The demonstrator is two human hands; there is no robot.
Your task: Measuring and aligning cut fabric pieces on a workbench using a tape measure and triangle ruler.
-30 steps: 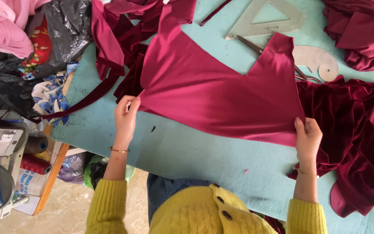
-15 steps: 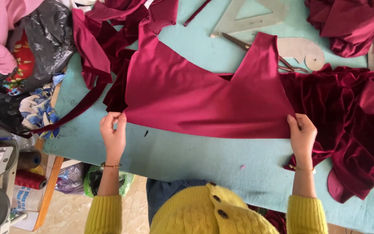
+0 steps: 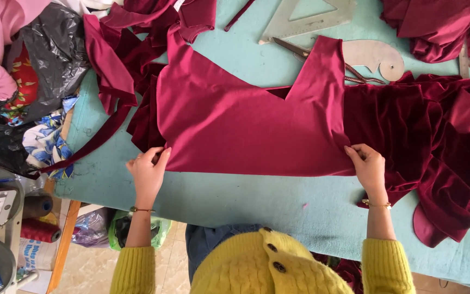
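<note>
On the turquoise table (image 3: 235, 201) a cut piece of crimson fabric (image 3: 246, 125) lies flat with its V-notch pointing away, and each lower corner is pinched: the left hand (image 3: 148, 171) grips the left corner with thumb on top and fingers curled closed, while the right hand (image 3: 366, 166) nips the right corner the same way, both wrists straight in yellow sleeves. Beyond it lie scissors (image 3: 322, 60), a clear set square (image 3: 311, 19) and a curved template (image 3: 373, 57); a black plastic bag (image 3: 50, 54) sits far left.
</note>
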